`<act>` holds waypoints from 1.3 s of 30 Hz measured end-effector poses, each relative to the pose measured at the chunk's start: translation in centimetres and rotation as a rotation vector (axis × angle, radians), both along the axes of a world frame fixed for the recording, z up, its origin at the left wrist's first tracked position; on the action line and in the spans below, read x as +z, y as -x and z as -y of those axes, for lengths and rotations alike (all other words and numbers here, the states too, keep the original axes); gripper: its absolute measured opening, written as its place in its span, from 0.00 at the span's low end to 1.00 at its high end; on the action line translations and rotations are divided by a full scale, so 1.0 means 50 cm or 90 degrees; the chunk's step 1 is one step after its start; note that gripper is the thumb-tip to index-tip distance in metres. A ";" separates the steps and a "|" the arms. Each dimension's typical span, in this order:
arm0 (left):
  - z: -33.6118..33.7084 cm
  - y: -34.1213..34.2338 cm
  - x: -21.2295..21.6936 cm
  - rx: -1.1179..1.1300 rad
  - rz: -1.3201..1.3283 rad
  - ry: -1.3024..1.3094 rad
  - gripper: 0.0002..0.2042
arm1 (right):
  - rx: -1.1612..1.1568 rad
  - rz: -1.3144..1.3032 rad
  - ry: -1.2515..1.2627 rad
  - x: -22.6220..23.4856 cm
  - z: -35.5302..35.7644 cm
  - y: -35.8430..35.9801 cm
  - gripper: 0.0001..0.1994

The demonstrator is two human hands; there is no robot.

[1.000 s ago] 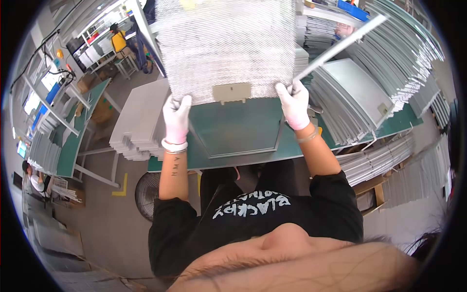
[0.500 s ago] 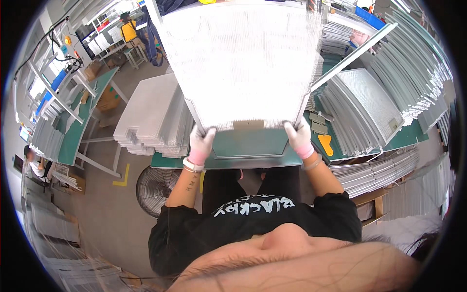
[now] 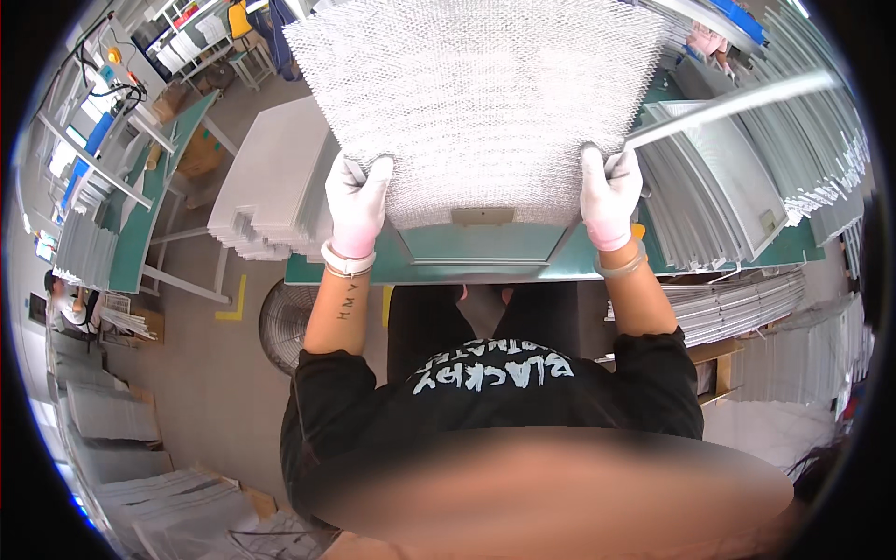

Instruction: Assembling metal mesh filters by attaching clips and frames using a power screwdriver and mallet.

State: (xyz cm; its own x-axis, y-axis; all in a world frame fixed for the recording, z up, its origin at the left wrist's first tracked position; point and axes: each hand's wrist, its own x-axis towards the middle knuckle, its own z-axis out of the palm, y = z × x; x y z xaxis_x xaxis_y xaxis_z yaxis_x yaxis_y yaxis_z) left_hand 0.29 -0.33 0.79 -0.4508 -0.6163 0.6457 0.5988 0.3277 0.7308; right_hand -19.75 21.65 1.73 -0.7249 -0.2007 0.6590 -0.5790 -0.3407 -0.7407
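Note:
A large silvery metal mesh sheet is tilted up in front of me, its lower edge toward my body. My left hand, in a white glove with a pink cuff, pinches its left edge, thumb on top. My right hand, gloved alike, pinches the right edge the same way. A small tan plate shows at the sheet's lower edge. Below it, thin metal frame edges show against the green table. A pale straight bar slants up and right from beside my right hand; I cannot tell whether it is attached.
Left of the sheet is a stack of pale mesh panels. More panels lean in rows at the right of the green table. A round floor fan stands below left. Another person sits at the far left.
Both hands have come up and farther apart, still gripping the sheet's edges. The sheet has tilted, and its mesh shows clearly. The pale bar has swung lower to the right.

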 end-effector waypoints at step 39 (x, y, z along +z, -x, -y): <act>-0.074 -0.016 -0.343 0.283 0.293 0.107 0.46 | 0.183 0.177 -0.070 -0.283 -0.048 -0.021 0.22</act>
